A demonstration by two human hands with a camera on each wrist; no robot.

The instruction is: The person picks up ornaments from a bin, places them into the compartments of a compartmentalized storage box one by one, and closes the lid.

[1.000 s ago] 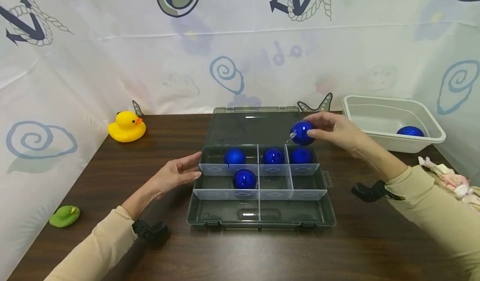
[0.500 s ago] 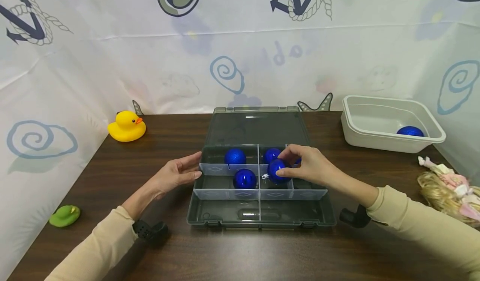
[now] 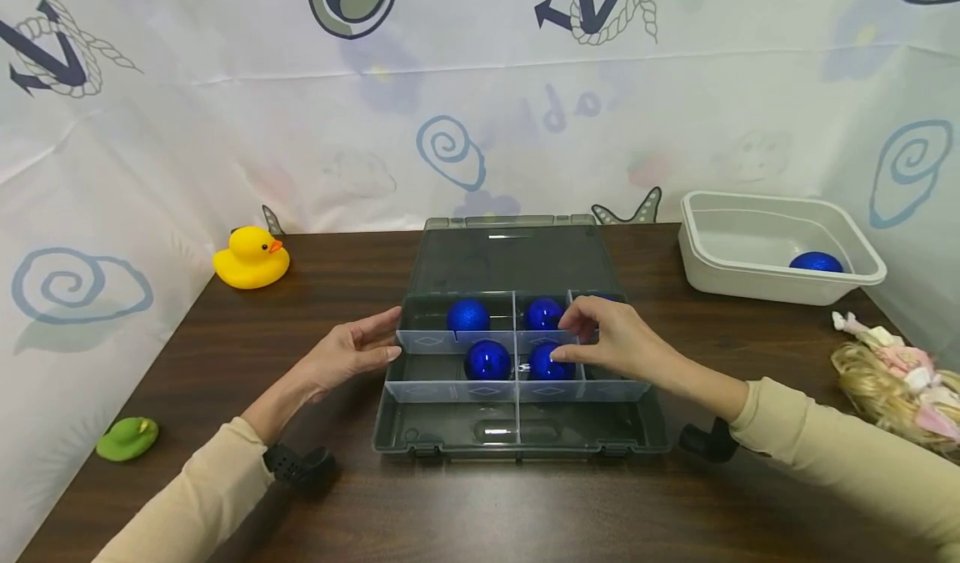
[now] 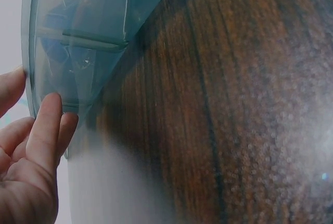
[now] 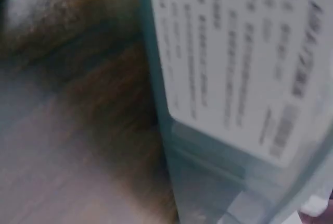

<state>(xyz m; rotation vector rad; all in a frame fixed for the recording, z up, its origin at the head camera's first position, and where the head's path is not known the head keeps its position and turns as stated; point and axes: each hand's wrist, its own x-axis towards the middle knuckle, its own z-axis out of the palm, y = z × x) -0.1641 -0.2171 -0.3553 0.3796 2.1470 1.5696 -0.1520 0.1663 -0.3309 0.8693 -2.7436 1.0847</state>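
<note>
A transparent grey compartment box lies on the table with its lid folded back. My left hand touches its left side with fairly straight fingers, thumb near the rim. Over the right half of the box is my right hand, thumb and fingers apart. Just below its thumb a shiny blue bauble sits in the middle row's centre compartment. Another shiny bauble is to its left. The back row holds a matte blue bauble, a shiny one and one mostly hidden behind my right hand.
A pale plastic tub with one glittery blue bauble stands at the back right. A blond doll lies near my right sleeve. At the left are a yellow rubber duck and a small green duck.
My right hand has carried a shiny blue bauble left and down from above the lid; the bauble now lies in the middle row, let go. My left hand has stayed at the box.
</note>
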